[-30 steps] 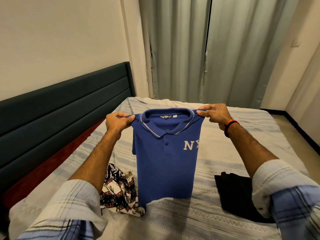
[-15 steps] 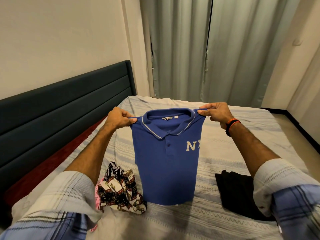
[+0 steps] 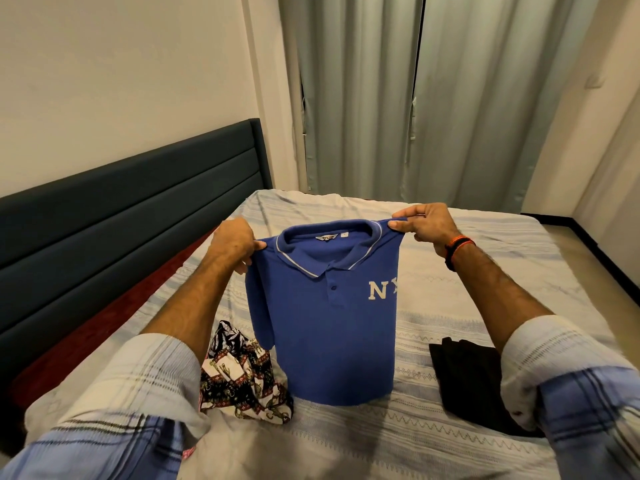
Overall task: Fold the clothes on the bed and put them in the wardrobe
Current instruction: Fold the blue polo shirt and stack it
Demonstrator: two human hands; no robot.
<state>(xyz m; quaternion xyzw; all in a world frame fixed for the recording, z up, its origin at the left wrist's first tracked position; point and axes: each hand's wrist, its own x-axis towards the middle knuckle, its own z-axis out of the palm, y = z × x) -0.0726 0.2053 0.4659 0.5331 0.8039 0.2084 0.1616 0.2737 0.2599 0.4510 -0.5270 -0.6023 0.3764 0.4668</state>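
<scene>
The blue polo shirt (image 3: 325, 317) is held up over the middle of the bed (image 3: 450, 299), pinched at each shoulder: the left hand (image 3: 232, 244) is curled round the left shoulder seam, and the right hand (image 3: 423, 224) pinches the right one between thumb and fingers. The narrowed shape could be lost if either pinch is eased before the shirt is laid down — the sides, seemingly tucked behind though this cannot be confirmed, would swing loose. The hem could also be dragged onto the patterned garment (image 3: 242, 382) just to its left; the black garment (image 3: 471, 375) lies clear at the right. The long axis is vertical — collar at the top, hem just above the bedcover, front turned to the near side.
</scene>
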